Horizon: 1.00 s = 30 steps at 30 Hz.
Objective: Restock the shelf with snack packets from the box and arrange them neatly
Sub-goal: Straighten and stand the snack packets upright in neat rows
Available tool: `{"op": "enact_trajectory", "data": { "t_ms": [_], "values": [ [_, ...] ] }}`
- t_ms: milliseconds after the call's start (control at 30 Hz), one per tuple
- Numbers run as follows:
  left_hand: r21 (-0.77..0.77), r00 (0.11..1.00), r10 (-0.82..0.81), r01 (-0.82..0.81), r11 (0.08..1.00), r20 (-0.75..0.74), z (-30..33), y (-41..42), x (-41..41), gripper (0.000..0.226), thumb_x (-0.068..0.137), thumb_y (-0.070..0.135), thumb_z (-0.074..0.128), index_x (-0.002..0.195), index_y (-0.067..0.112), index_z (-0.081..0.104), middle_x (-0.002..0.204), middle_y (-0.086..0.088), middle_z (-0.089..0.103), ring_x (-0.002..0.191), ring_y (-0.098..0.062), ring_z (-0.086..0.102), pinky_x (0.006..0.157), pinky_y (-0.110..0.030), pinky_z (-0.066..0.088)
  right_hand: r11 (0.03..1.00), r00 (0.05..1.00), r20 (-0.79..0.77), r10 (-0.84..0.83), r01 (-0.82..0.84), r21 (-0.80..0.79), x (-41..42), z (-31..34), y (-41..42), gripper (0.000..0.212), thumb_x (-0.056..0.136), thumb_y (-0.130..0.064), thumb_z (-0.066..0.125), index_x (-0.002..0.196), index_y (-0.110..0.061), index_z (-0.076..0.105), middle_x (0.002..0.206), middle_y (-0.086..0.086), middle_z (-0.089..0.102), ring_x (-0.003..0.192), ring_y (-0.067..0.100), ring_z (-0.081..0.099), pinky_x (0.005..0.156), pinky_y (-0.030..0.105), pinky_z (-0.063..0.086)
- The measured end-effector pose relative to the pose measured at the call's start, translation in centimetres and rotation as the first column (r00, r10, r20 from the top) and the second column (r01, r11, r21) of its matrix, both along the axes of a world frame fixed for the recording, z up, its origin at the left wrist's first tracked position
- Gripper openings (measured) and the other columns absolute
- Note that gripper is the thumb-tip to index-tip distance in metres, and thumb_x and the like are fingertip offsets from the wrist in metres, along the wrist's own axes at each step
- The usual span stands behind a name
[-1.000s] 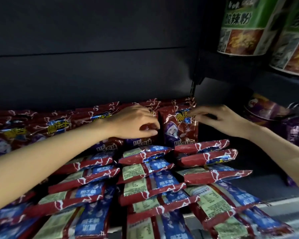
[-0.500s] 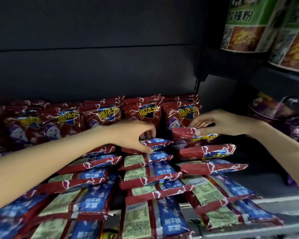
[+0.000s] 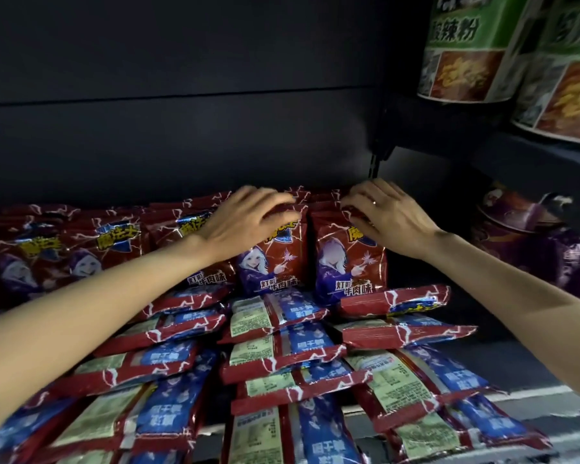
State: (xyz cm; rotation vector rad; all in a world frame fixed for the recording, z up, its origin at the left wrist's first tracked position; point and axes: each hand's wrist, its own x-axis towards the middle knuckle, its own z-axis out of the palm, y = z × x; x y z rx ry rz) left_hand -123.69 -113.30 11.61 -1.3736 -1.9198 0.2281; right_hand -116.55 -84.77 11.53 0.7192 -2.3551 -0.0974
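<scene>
Hands: two, both bare, both reaching to the back row of packets. Left hand (image 3: 248,217): fingers loosely curved over the top edge of an upright packet (image 3: 275,256), resting on it; whether it pinches the edge cannot be told. Right hand (image 3: 387,216): a ring on one finger, fingers curled down over the top edge of the rightmost upright packet (image 3: 347,266), gripping it.

Upright packets, back row: at least five fronts showing, red with a purple-robed figure and yellow lettering, standing side by side against the dark back panel (image 3: 181,139). More red tops show behind them; their number cannot be told.

Flat packets (image 3: 282,349): lying in front of the upright row in three rough columns, overlapped like shingles, mostly back side up with blue and pale green label panels. Roughly five or six show in each column; the nearest run out of view. The right column's top two packets (image 3: 395,303) show red edges and lie just in front of the packet under the right hand.

Shelf (image 3: 533,395): pale front edge visible at lower right, with packets overhanging it.

Neighbouring stock: two green-labelled tubs (image 3: 462,51) on a higher shelf at upper right; purple cup-shaped containers (image 3: 523,236) at right, well apart from the packets, count unclear in the dark.
</scene>
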Motion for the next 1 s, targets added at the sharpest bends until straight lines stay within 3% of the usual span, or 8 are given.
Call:
{"op": "enact_trajectory", "data": {
  "t_ms": [67, 133, 200, 267, 334, 500, 700, 1001],
  "values": [
    [-0.112, 0.981, -0.104, 0.087, 0.99, -0.162, 0.0, -0.1, 0.4, 0.037, 0.088, 0.007, 0.053, 0.124, 0.015, 0.053, 0.124, -0.008, 0.055, 0.11, -0.025, 0.051, 0.094, -0.038, 0.036, 0.984, 0.98, -0.142, 0.138, -0.119, 0.135, 0.8, -0.4, 0.8, 0.021, 0.094, -0.024, 0.053, 0.108, -0.011, 0.063, 0.112, 0.011, 0.059, 0.1, 0.027, 0.055, 0.083, 0.036, 0.043],
    [-0.189, 0.982, -0.084, 0.051, 0.981, -0.172, -0.4, -0.2, 1.0, 0.032, 0.094, 0.026, 0.052, 0.122, 0.014, 0.059, 0.125, -0.006, 0.059, 0.118, -0.025, 0.052, 0.105, -0.043, 0.03, 0.941, 0.972, -0.109, 0.208, -0.168, 0.295, 1.3, -0.8, 1.1, 0.029, 0.095, -0.035, 0.049, 0.113, -0.017, 0.062, 0.127, 0.008, 0.051, 0.115, 0.027, 0.049, 0.095, 0.037, 0.037],
    [-0.294, 0.99, 0.067, -0.101, 0.95, -0.126, -1.4, -0.5, 1.3, 0.064, 0.094, 0.057, 0.033, 0.137, 0.012, 0.045, 0.143, -0.008, 0.043, 0.136, -0.026, 0.034, 0.115, -0.051, 0.011, 0.9, 0.988, -0.016, 0.153, -0.133, 0.414, 1.6, -1.3, 1.1, 0.045, 0.093, -0.051, 0.042, 0.128, -0.024, 0.053, 0.145, 0.007, 0.037, 0.135, 0.027, 0.033, 0.109, 0.041, 0.024],
    [-0.376, 0.976, 0.179, -0.214, 0.901, -0.127, -2.4, -0.6, 0.9, 0.088, 0.086, 0.074, 0.021, 0.148, 0.011, 0.019, 0.155, -0.009, 0.015, 0.145, -0.027, 0.007, 0.115, -0.055, -0.002, 0.882, 0.997, 0.052, 0.063, -0.08, 0.465, 1.5, -2.2, 1.0, 0.063, 0.087, -0.063, 0.044, 0.139, -0.028, 0.039, 0.154, 0.008, 0.023, 0.143, 0.03, 0.017, 0.115, 0.05, 0.016],
    [-0.382, 0.971, 0.207, -0.237, 0.893, -0.119, -3.0, -0.6, 0.3, 0.098, 0.081, 0.081, 0.021, 0.15, 0.013, 0.006, 0.157, -0.009, 0.003, 0.145, -0.027, -0.005, 0.115, -0.055, -0.003, 0.88, 0.995, 0.096, -0.012, -0.035, 0.474, 1.4, -3.2, 0.6, 0.078, 0.08, -0.069, 0.047, 0.145, -0.03, 0.027, 0.157, 0.01, 0.012, 0.145, 0.033, 0.007, 0.114, 0.057, 0.011],
    [-0.396, 0.995, 0.085, -0.097, 0.913, -0.047, -3.0, -0.6, -0.7, 0.099, 0.081, 0.08, 0.03, 0.151, 0.014, 0.008, 0.158, -0.003, 0.007, 0.145, -0.024, -0.001, 0.116, -0.049, 0.001, 0.881, 0.994, 0.076, -0.076, 0.031, 0.472, 1.1, -3.7, 0.9, 0.089, 0.076, -0.07, 0.052, 0.149, -0.031, 0.019, 0.159, 0.008, 0.006, 0.145, 0.036, 0.001, 0.113, 0.061, 0.008],
    [-0.394, 1.0, -0.004, 0.015, 0.919, 0.028, -3.4, -0.5, -1.1, 0.093, 0.083, 0.074, 0.037, 0.151, 0.016, 0.009, 0.158, 0.001, 0.006, 0.145, -0.022, -0.001, 0.116, -0.048, -0.002, 0.9, 0.995, 0.102, 0.005, -0.049, 0.434, 0.4, -4.1, 1.3, 0.086, 0.079, -0.058, 0.06, 0.149, -0.032, 0.017, 0.159, 0.009, 0.001, 0.146, 0.031, -0.001, 0.114, 0.055, 0.003],
    [-0.336, 0.999, 0.047, -0.045, 0.941, -0.001, -3.6, -0.7, -1.5, 0.096, 0.082, 0.077, 0.032, 0.151, 0.018, 0.002, 0.158, 0.001, 0.001, 0.145, -0.022, -0.005, 0.115, -0.049, -0.004, 0.903, 0.926, 0.377, -0.01, -0.154, 0.401, -0.7, -2.7, 0.9, 0.086, 0.082, -0.058, 0.058, 0.145, -0.046, 0.001, 0.157, 0.002, -0.023, 0.144, 0.021, -0.021, 0.114, 0.043, -0.017]
  ]
}}
